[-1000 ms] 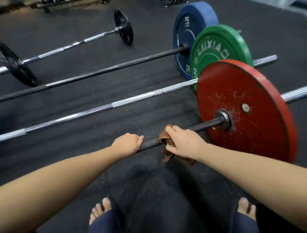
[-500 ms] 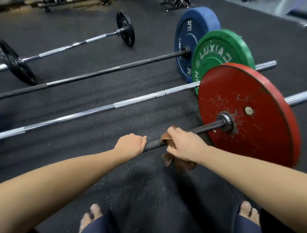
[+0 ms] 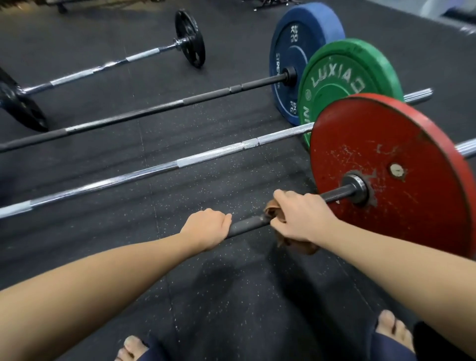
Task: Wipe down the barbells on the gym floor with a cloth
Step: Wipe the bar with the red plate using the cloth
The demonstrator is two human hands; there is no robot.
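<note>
The nearest bar (image 3: 247, 226) lay on the floor (image 3: 219, 296), with a red plate (image 3: 386, 154) at its end. The left hand (image 3: 206, 228) had its fingers curled round the shaft. The right hand (image 3: 301, 219) clamped the soft cloth (image 3: 271, 210) around it. The steel was probably heavy, rigid and prone to rolling, so the shaft was the place to grip.

The left hand (image 3: 206, 229) and its forearm cover the near barbell (image 3: 247, 224) from the grip leftward, so its left end is unseen. Most of the brown cloth (image 3: 296, 246) sits under the right hand (image 3: 301, 219) (only folds show above and below). The red plate (image 3: 386, 175) runs off the right edge and the black plate (image 3: 18, 105) off the left. The far equipment (image 3: 275, 2) is blurred, perhaps racks
</note>
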